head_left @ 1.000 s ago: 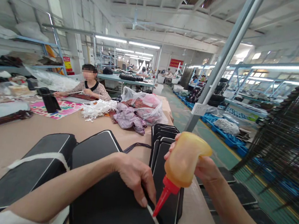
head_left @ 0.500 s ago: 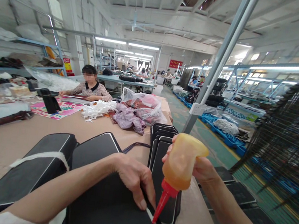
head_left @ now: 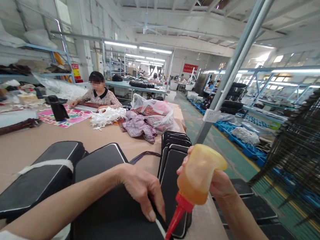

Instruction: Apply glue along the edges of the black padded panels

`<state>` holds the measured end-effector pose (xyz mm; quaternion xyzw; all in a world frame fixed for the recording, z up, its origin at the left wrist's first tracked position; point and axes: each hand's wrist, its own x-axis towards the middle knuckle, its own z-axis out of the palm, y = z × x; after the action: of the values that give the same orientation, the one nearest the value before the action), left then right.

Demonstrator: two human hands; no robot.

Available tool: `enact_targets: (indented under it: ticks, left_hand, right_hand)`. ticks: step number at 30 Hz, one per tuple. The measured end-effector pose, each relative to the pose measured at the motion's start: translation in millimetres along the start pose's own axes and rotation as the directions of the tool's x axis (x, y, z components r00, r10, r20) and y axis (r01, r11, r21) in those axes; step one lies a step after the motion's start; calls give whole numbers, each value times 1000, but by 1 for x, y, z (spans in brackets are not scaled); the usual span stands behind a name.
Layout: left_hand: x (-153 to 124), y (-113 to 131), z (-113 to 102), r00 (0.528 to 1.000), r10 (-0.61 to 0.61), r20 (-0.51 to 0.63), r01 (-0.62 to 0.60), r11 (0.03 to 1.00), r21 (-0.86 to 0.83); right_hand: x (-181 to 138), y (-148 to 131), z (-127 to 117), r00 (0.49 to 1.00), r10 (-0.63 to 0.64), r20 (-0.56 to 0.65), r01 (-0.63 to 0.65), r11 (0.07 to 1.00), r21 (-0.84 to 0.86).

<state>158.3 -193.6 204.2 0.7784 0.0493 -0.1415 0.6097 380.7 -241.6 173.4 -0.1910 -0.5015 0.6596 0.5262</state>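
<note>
My right hand (head_left: 222,184) is wrapped round a soft yellowish squeeze bottle (head_left: 197,173) of amber liquid, probably glue. The bottle points downward, and the tip of its red nozzle (head_left: 175,219) meets the white edge strip (head_left: 161,229) of a black panel (head_left: 119,216). My left hand (head_left: 142,192) pinches that panel's rim near the nozzle, thumb on top and fingers over the far side. Left of it lies a bundle of similar black panels (head_left: 32,182) tied with a white band (head_left: 49,165). More black panels (head_left: 171,168) stand in a row behind the bottle.
Across the brown-covered table (head_left: 99,140) sits a person (head_left: 97,93) handling flat material. White strips (head_left: 106,117), purple cloth (head_left: 140,125) and a plastic bag (head_left: 160,114) lie between us. A metal post (head_left: 233,66) rises at the table's right edge. Further black panels (head_left: 260,208) lie low at right.
The nozzle tip stays at the panel's white strip, with the bottle shifted slightly right in view. My left hand keeps its grip. The whole view has moved a little.
</note>
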Motion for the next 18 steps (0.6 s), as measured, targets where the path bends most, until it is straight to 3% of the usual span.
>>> enact_targets:
  ticks: [5,10,15,18]
  left_hand:
    - [-2,-3,-1,999,-39,-31,39,999,21]
    - [-10,-14,-7,987,-49,-150,54,998,25]
    - [-22,-24,-12,951,-104,-292,107,994,-6]
    - [-28,-27,-14,927,-135,-351,121,991,-61]
  right_hand:
    - [-11,-1,-6,996,-52,-74,51,999,-5]
    - [-22,-5,-6,977,-135,-167,120,988,-93]
    - [-36,3,-3,896,-208,-393,159,975,-154]
    - [-43,11,-2,852,-254,-457,189,965,-182]
